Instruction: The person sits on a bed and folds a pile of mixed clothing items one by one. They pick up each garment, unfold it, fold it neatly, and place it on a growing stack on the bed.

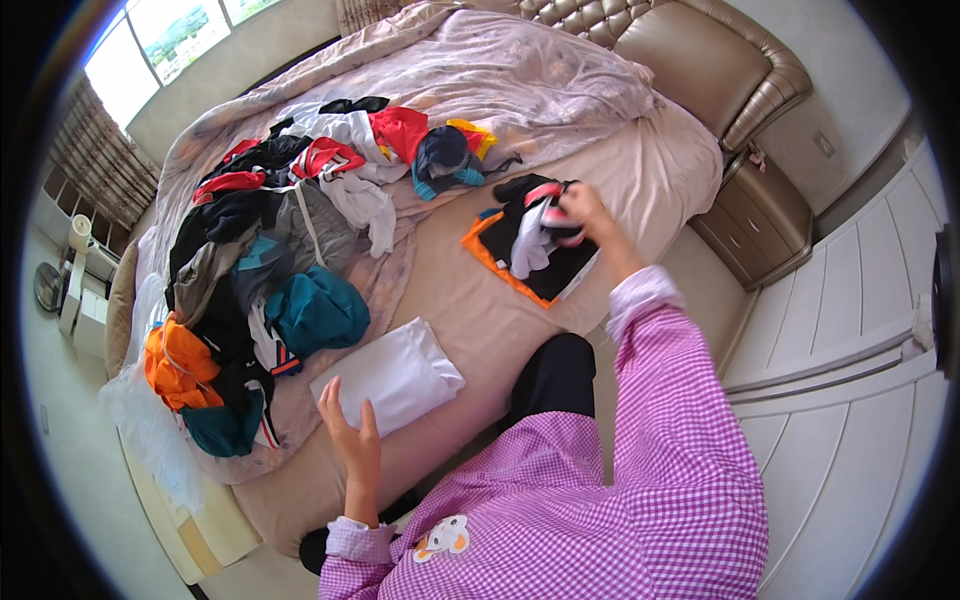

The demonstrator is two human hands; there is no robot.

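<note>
My right hand (586, 210) pinches a white, red and black garment (531, 244), which is blurred and bunched up. Beneath that garment is a black cloth item (556, 282) lying over orange fabric (493, 259) whose edge shows. My left hand (352, 431) is raised with thumb and fingers apart and holds nothing. Just beyond it, a white cloth (394, 371) is folded into a flat rectangle near the front edge of the bed; whether the fingers touch it I cannot tell.
A heap of mixed clothes (300, 202) covers the left of the bed, with a teal garment (319, 311) and an orange one (180, 360). Clear plastic (150, 420) hangs at the bed's corner. A brown nightstand (757, 217) and white cabinet doors (847, 300) stand to the right.
</note>
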